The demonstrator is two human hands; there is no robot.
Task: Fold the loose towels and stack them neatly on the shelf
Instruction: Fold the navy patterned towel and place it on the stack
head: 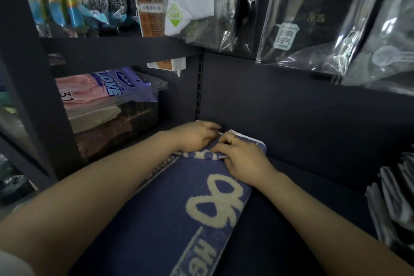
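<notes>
Towel (179,215) lies lengthwise on the dark shelf (313,175), far end near the back panel, where left hand (195,139) and right hand (242,157) each pinch the turned-over edge; probably best to line up corners squarely, then flatten the crease before the next fold.

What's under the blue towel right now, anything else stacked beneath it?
The blue towel lies on the dark shelf; both hands grip its far end, left hand, right hand. Whether anything lies beneath is covered.
</notes>
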